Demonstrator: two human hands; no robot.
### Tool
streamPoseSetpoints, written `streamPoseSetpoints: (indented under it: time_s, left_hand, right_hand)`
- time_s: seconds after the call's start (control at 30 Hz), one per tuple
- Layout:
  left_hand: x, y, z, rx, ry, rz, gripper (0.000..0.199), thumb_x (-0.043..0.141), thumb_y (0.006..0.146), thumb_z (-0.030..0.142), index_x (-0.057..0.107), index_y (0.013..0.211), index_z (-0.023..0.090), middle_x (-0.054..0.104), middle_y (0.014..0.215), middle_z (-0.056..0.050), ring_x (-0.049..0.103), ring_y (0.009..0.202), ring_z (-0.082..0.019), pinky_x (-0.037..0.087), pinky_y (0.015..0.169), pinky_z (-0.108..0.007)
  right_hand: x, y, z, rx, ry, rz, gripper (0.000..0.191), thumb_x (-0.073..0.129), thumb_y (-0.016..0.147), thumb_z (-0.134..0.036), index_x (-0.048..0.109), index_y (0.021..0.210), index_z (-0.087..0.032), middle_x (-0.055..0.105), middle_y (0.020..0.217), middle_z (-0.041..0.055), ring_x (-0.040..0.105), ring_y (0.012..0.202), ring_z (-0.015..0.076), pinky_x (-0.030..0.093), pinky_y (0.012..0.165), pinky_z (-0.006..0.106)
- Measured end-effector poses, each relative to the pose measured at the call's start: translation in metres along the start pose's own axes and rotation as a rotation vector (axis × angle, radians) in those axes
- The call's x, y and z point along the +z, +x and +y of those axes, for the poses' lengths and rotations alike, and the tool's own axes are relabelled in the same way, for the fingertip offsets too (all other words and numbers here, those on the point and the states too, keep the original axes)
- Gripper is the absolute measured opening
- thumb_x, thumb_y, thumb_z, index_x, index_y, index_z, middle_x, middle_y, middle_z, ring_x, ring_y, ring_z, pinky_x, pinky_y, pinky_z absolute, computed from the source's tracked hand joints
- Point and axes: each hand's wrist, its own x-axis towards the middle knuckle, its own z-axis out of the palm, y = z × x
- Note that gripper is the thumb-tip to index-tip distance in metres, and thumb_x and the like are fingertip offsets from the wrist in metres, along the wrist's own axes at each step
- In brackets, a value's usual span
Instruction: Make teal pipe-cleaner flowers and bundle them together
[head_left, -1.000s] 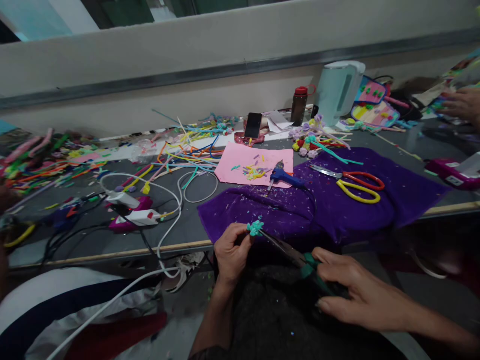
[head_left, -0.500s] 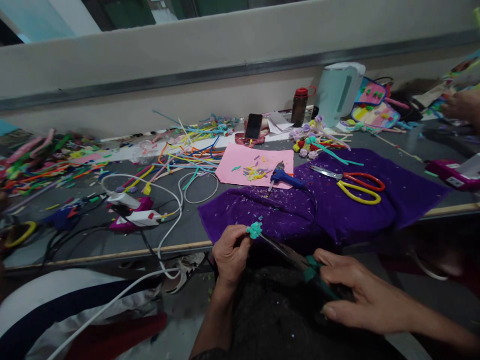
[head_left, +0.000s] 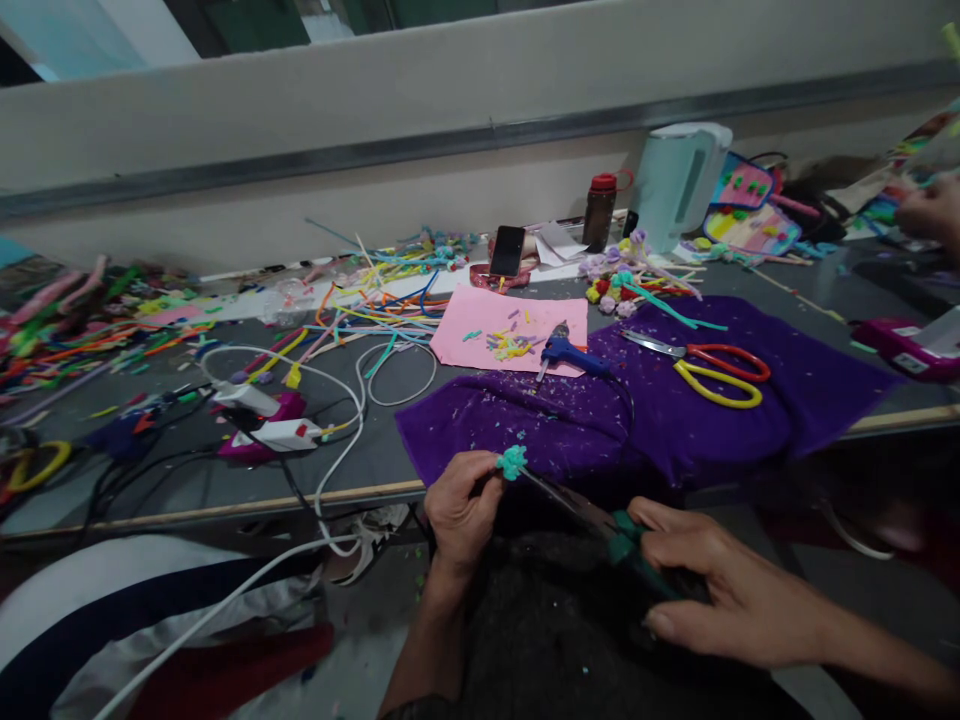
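Note:
My left hand [head_left: 463,510] pinches a small turquoise fuzzy flower [head_left: 513,462] between thumb and fingertips, just above the table's front edge. From the right, the long narrow jaws of green-handled long-nose pliers [head_left: 576,508] reach to the flower's side, and their tips meet it. My right hand [head_left: 720,580] is wrapped round the plier handles, with the thumb below and fingers above. Beyond both hands lies a purple cloth [head_left: 495,410] sprinkled with tiny scraps. Scissors [head_left: 705,368] with one red and one yellow handle rest on it, and a blue glue gun [head_left: 574,352] lies partly on a pink sheet [head_left: 465,325].
Coloured fuzzy stems [head_left: 382,320] are strewn at the back left. White power plugs [head_left: 281,437] and a looping white cable [head_left: 341,480] lie on the left. A red-capped bottle [head_left: 599,212] and a pale green jug [head_left: 677,190] stand behind. Another person's hand [head_left: 930,212] shows far right.
The turquoise flower has shifted very slightly to the right. Both my hands stay almost where they were. At the far right, the other person's hand has moved a little.

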Motion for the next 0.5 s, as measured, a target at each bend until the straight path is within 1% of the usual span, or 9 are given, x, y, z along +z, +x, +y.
streamPoseSetpoints:
  time_s: [0.2, 0.33, 0.5]
  left_hand:
    - [-0.0005, 0.0007, 0.0013, -0.007, -0.004, -0.019, 0.013, 0.061, 0.070, 0.010, 0.063, 0.079, 0.019, 0.064, 0.074, -0.001, 0.060, 0.069, -0.012, 0.048, 0.064, -0.025]
    - [-0.0003, 0.0008, 0.0009, -0.059, -0.032, -0.046, 0.011, 0.062, 0.070, 0.012, 0.063, 0.078, 0.019, 0.063, 0.071, 0.000, 0.059, 0.066, -0.012, 0.047, 0.061, -0.023]
    - [0.0004, 0.0000, -0.0004, -0.091, -0.062, -0.036, 0.010, 0.062, 0.070, 0.013, 0.064, 0.078, 0.019, 0.063, 0.072, 0.000, 0.059, 0.066, -0.012, 0.046, 0.061, -0.023]
  right_hand:
    - [0.0012, -0.0015, 0.0017, -0.003, -0.002, 0.004, 0.017, 0.061, 0.075, -0.037, 0.061, 0.080, -0.021, 0.051, 0.077, 0.0027, 0.051, 0.071, 0.0159, 0.042, 0.059, 0.025]
    - [0.0020, -0.0028, 0.0013, 0.019, -0.018, 0.009, 0.018, 0.061, 0.075, -0.037, 0.062, 0.082, -0.021, 0.053, 0.081, 0.0035, 0.051, 0.071, 0.0161, 0.042, 0.060, 0.026]
    - [0.0014, -0.0017, -0.0004, 0.005, -0.050, 0.001, 0.018, 0.060, 0.075, -0.037, 0.061, 0.083, -0.021, 0.053, 0.080, 0.0038, 0.052, 0.071, 0.0169, 0.042, 0.060, 0.027]
